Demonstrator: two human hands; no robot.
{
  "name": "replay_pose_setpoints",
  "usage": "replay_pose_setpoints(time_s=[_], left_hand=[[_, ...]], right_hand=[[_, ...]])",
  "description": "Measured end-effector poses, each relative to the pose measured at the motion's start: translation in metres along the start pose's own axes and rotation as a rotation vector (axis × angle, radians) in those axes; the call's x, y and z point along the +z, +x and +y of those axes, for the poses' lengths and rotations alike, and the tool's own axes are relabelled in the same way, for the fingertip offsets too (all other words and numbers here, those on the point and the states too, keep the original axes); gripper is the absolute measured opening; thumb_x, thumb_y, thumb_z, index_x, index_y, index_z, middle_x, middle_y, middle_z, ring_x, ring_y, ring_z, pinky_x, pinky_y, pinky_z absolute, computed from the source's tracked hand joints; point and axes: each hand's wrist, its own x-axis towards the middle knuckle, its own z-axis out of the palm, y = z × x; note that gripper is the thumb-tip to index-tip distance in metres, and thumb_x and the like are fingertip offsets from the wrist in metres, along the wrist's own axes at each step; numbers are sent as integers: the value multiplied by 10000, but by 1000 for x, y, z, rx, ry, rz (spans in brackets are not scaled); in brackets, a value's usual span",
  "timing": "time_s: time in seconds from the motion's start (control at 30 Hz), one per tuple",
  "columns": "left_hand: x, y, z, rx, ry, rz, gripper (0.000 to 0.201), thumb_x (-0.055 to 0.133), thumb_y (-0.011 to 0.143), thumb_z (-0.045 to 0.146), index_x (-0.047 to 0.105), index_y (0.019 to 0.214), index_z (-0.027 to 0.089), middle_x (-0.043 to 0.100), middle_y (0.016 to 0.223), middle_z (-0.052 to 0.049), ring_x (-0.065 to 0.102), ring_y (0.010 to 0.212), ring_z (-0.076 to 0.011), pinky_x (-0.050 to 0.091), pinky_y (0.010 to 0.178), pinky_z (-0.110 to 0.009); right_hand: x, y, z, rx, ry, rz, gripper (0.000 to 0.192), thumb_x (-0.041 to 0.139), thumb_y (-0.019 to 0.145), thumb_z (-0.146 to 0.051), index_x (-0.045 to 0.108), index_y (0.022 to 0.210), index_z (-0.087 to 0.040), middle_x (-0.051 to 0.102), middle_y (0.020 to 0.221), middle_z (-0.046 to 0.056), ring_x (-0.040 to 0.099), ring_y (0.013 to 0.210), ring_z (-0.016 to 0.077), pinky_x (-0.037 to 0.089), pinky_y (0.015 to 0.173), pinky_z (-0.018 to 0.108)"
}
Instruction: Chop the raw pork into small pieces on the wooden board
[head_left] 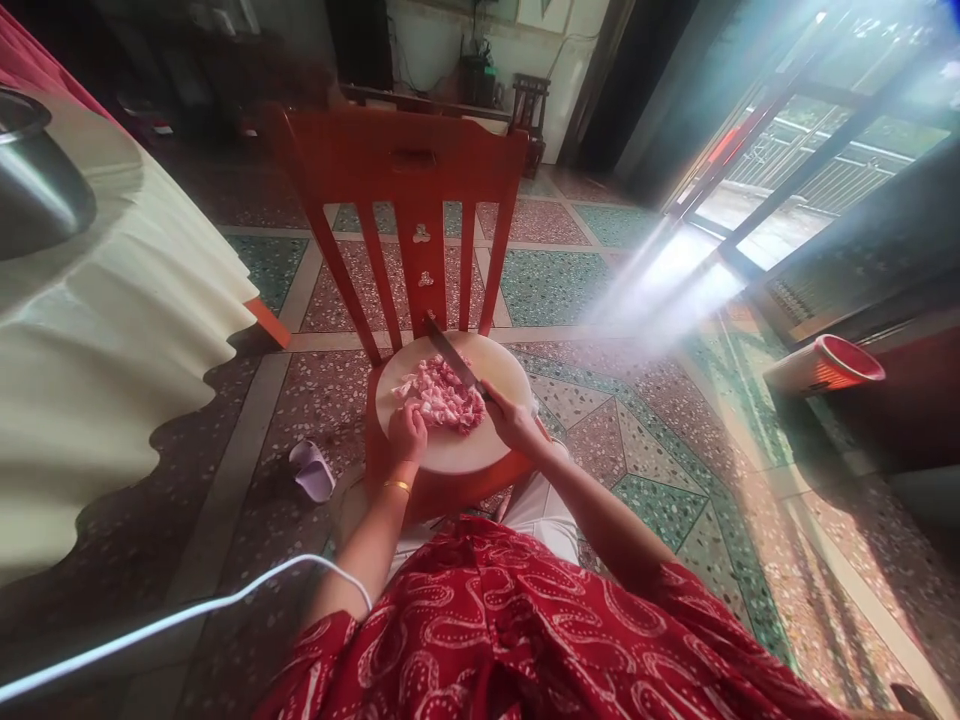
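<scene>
A round pale cutting board [499, 368] rests on the seat of a red wooden chair [405, 135]. Pink chopped meat [450, 395] is heaped over the middle of the board. My right hand [514, 420] is closed around the handle of a kitchen knife [453, 357]. The blade points away to the upper left and lies over the far right side of the meat. At the near left edge of the heap, my left hand [408, 432] has its fingers curled against the meat; its fingertips are partly hidden.
Left of the chair stands a cloth-covered table [172, 300] with a metal pot [45, 190] on it. A lilac slipper [311, 472] lies on the tiled floor. A white cable [187, 612] crosses by my left arm. A red-rimmed bin [825, 365] sits at right, near a bright doorway.
</scene>
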Motion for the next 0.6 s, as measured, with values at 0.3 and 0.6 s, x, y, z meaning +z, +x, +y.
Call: replay_pose_setpoints(time_s=[0.3,0.6], left_hand=[[-1,-2,0,-10,26,22,245,383,862,229,606,945,173,635,857,-109,594,842,-229,463,795,-374],[4,-2,-5,-12,-7,17,248,376,858,226,603,941,171,632,897,-128,594,872,-235,459,823,-382]], right_hand=[[17,14,9,148,-117,-126,484,436,911,-273,467,1393,-241,717,1001,62,676,895,237,508,821,338],[11,18,8,36,-13,45,517,416,929,-293,380,1444,-264,650,1192,37,621,1060,212,484,900,320]])
